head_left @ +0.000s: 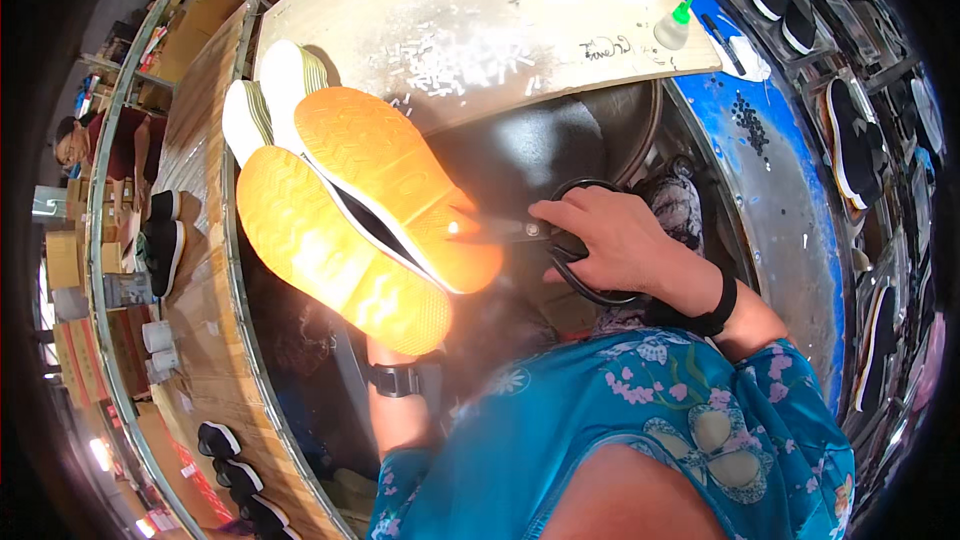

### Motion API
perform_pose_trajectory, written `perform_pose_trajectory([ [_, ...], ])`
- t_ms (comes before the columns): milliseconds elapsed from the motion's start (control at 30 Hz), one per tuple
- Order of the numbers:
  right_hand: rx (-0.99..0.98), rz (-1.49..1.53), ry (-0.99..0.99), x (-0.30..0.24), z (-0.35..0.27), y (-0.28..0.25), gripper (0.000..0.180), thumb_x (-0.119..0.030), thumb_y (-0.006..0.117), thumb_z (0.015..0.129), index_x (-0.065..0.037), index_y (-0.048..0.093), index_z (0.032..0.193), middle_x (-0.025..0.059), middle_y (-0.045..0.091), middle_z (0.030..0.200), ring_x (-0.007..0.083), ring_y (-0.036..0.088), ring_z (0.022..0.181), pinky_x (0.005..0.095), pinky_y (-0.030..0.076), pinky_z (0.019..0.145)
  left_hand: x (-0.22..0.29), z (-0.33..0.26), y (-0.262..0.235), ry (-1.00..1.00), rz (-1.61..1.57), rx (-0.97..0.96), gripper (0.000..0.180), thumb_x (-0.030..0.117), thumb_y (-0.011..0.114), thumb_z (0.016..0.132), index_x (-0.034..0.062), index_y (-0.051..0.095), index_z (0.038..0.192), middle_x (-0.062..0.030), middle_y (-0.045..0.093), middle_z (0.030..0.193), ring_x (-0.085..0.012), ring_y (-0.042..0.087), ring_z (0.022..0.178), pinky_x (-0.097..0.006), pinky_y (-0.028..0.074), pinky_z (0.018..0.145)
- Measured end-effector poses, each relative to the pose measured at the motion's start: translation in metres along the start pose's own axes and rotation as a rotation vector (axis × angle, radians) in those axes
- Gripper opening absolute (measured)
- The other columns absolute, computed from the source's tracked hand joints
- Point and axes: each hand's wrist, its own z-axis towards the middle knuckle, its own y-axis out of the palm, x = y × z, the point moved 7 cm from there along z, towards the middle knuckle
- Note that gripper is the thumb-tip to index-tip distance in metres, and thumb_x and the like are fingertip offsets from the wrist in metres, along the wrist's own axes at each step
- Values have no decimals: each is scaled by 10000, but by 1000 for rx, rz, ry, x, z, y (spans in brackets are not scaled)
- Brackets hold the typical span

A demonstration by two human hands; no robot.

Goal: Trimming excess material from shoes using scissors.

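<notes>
Right grip (612,240) on scissors (533,229), shoes (375,165) leftward

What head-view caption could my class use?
Black-handled scissors in the right grip point toward a pair of orange-soled shoes.

Orange zigzag-patterned shoe soles (370,150), black scissor handles (568,245), teal pink-flowered clothing (480,440), green bottle nozzle (684,10)

Orange soles (345,265) hide nearly all of the left hand (384,352), leaving its grip out of sight. The scissors' blades (508,230) blur, their tips lost in glare. The top edge crops the pale tabletop (580,20). White bits (455,62) and black dots (748,126) are too small to identify.
</notes>
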Motion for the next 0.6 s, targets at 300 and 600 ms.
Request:
perform_pose_trajectory([
  [300, -6, -158, -32, -4, -25, 26, 499, -396, 665, 722, -116, 541, 1116, 99, 582, 797, 297, 590, 657, 377, 483, 568, -37, -42, -26, -33, -225, 65, 486, 275, 606, 789, 101, 437, 1211, -117, 524, 1099, -279, 527, 994, -405, 479, 840],
  [600, 93, 101, -118, -19, -33, 8, 558, -376, 734, 644, -104, 550, 1095, 98, 585, 834, 284, 601, 738, 376, 485, 627, -17, -3, 22, -120, -400, -125, 448, 289, 560, 836, 67, 442, 1207, -123, 548, 1074, -256, 556, 957, -373, 491, 809],
])
